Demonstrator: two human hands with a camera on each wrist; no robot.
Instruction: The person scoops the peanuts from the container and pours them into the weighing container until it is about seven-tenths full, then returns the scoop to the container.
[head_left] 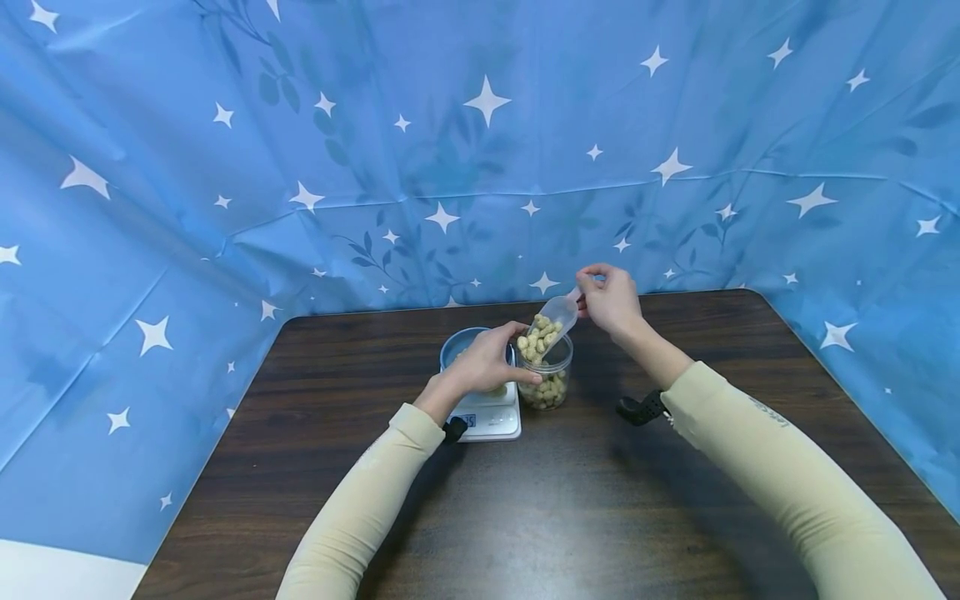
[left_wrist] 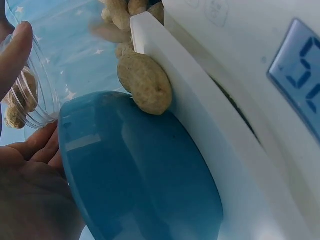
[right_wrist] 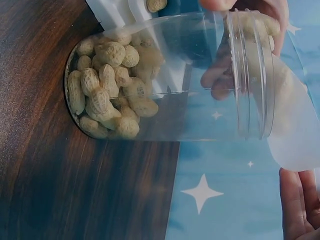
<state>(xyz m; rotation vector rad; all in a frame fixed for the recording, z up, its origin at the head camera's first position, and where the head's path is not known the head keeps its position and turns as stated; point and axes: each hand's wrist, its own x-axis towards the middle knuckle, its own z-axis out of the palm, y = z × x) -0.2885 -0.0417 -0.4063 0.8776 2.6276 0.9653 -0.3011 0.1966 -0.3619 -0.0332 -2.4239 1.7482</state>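
Note:
In the head view, my left hand (head_left: 486, 360) grips a clear jar (head_left: 557, 398) near its rim, thumb on the near side and fingers behind. Peanuts (right_wrist: 102, 87) fill the lower part of the jar. My right hand (head_left: 611, 300) pinches the handle of a translucent scoop (head_left: 562, 309), which tilts down to the left over the jar's mouth. Peanuts (head_left: 537, 337) lie heaped in the scoop, and its lower end overlaps the rim. Just left of the jar, a blue bowl (left_wrist: 135, 170) sits on a white kitchen scale (head_left: 497, 425), partly hidden by my left hand.
A loose peanut (left_wrist: 146, 84) lies on the scale's platform against the bowl. The scale's display (left_wrist: 305, 75) is lit. Dark wood table (head_left: 585, 517) spreads out in front and to both sides. Behind its far edge hangs a blue star-patterned cloth (head_left: 480, 167).

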